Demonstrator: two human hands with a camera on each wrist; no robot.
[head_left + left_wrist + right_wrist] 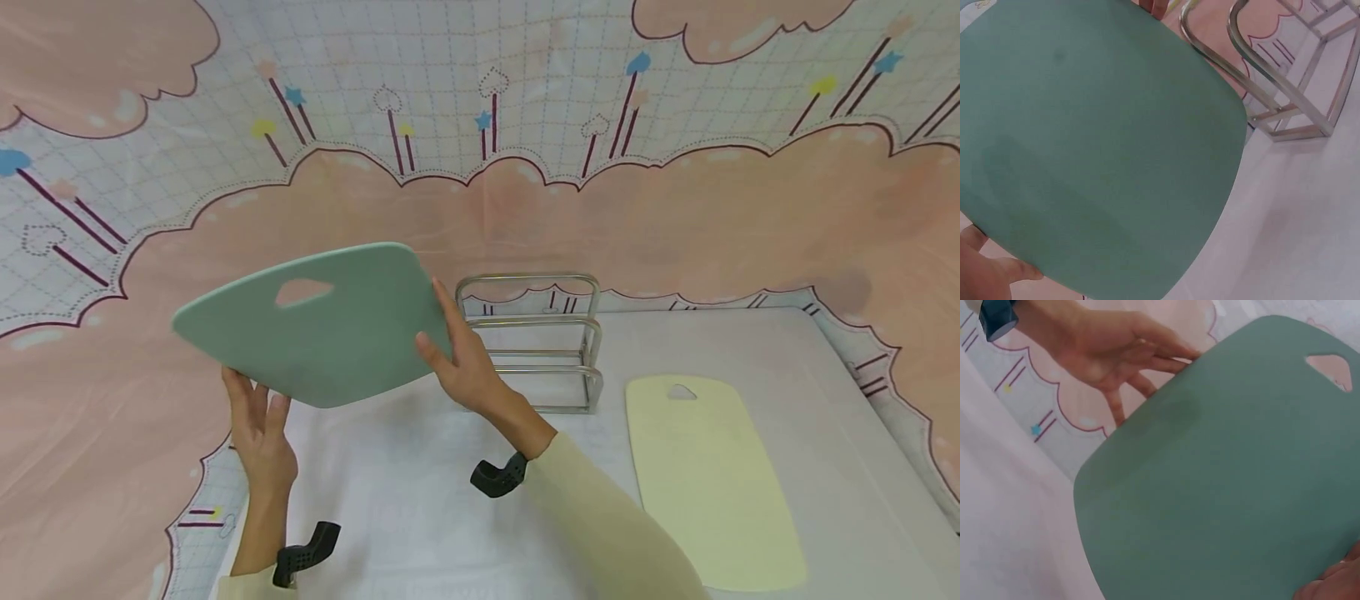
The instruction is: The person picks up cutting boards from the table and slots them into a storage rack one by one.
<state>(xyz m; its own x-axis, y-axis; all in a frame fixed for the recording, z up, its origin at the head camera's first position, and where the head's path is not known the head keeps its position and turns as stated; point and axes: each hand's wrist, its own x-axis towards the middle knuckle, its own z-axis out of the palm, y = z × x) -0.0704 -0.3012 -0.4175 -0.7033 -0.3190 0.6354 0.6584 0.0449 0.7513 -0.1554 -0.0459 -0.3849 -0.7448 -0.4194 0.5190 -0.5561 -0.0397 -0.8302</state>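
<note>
over a white tabletop [405,500], the straight-fingered left hand [262,442] supports a green cutting board [352,333] the right hand [472,371] grips.

One board [360,342] is green, another board [712,483] pale yellow, the backdrop [675,221] pink-clouded.

Pale, kinda buttery yellow on the right sleeve [611,517], and the left sleeve [251,587] matches. There's a chunky black left wrist gadget [307,552] with a bent, angular shape, plus a matching right wrist gadget [497,478]. Left hand [261,437] and right hand [471,367] are just bare.
</note>
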